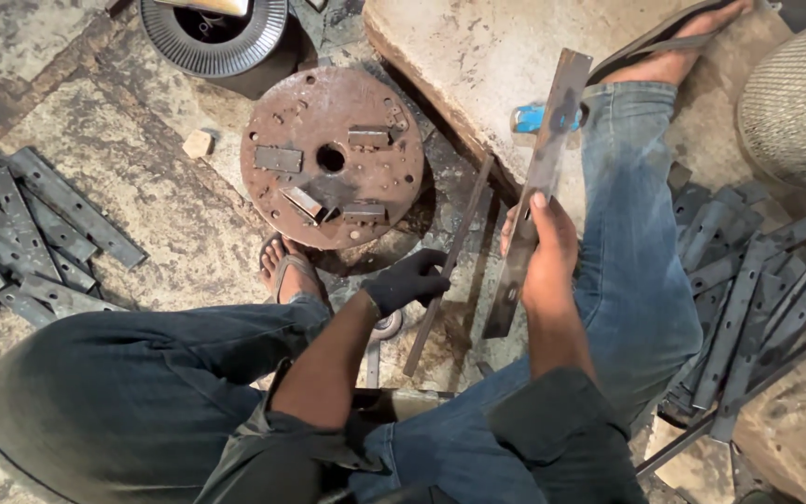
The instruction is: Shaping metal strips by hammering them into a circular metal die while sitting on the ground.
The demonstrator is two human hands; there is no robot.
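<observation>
The right hand (541,250) grips a long flat metal strip (541,177), dull grey with rust patches, tilted up over the knee. The gloved left hand (409,280) closes around a thinner metal bar (450,266) lying on the floor. A rusty round plate (328,117) sits just beside it; strip piles (20,233) lie well apart at left, more strips (748,289) crowd the right.

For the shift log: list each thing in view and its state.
Right hand: bare, gripping the flat steel bar, held up.
Left hand: black-gloved, on the thin strip, which lies on the floor.
Round rusty plate: flat, small blocks on it.
Strip piles: loose, lying on floor.
</observation>
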